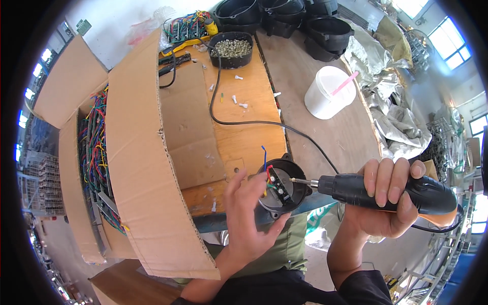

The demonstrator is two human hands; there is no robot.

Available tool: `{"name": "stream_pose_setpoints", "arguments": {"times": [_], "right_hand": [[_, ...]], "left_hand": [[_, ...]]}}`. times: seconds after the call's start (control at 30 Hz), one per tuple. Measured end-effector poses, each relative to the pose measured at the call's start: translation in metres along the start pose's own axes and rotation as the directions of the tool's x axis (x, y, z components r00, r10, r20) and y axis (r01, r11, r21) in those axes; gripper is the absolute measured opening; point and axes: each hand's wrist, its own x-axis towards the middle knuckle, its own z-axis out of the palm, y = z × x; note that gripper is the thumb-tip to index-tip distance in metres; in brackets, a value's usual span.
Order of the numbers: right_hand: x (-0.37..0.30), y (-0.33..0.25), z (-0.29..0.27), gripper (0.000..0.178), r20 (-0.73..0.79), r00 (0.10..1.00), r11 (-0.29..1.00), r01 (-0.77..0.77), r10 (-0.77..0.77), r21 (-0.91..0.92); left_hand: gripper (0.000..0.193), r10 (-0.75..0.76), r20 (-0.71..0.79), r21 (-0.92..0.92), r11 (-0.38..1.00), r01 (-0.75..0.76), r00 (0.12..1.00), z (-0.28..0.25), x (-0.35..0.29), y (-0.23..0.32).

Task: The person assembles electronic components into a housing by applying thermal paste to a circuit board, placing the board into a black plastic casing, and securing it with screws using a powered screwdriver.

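My left hand [249, 216] holds a round black plastic housing [282, 187] at the table's near edge, fingers spread around its left and lower rim. Inside the housing sits a small black terminal block with red, green, yellow and blue wires. My right hand [389, 201] grips a black corded electric screwdriver [391, 193] held level, and its bit tip [294, 179] touches the block from the right.
A large open cardboard box [137, 152] of coloured wires stands at the left. A black tray of small screws [232, 48], stacked black housings [305, 23], a white bucket [328, 91] with a pink stick and crumpled silver plastic [391, 101] lie beyond on the wooden table.
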Motion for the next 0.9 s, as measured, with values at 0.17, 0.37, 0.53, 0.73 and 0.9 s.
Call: {"name": "stream_pose_setpoints", "arguments": {"times": [0.17,0.37,0.53,0.73,0.9], "right_hand": [[0.013,0.007,0.003,0.042,0.09,0.996,1.0,-0.007,0.007,-0.005],[0.02,0.024,0.013,0.046,0.11,0.971,0.974,-0.199,0.21,-0.105],[0.023,0.046,0.013,0.045,0.147,0.931,0.939,-0.315,0.334,-0.142],[0.028,0.068,0.019,0.041,0.147,0.869,0.878,-0.451,0.473,-0.162],[0.036,0.085,0.026,0.043,0.133,0.792,0.796,-0.56,0.596,-0.228]], "left_hand": [[0.047,0.113,-0.036,0.15,0.983,-0.107,0.993,0.006,-0.015,0.003],[0.031,0.123,0.008,0.213,0.969,-0.122,0.992,0.006,-0.021,0.004],[0.029,0.142,0.032,0.204,0.968,-0.146,0.989,0.002,-0.02,0.002],[0.032,0.136,0.011,0.148,0.98,-0.136,0.991,0.0,-0.021,-0.002],[0.033,0.141,0.004,0.124,0.982,-0.14,0.99,0.0,-0.023,-0.005]]}}
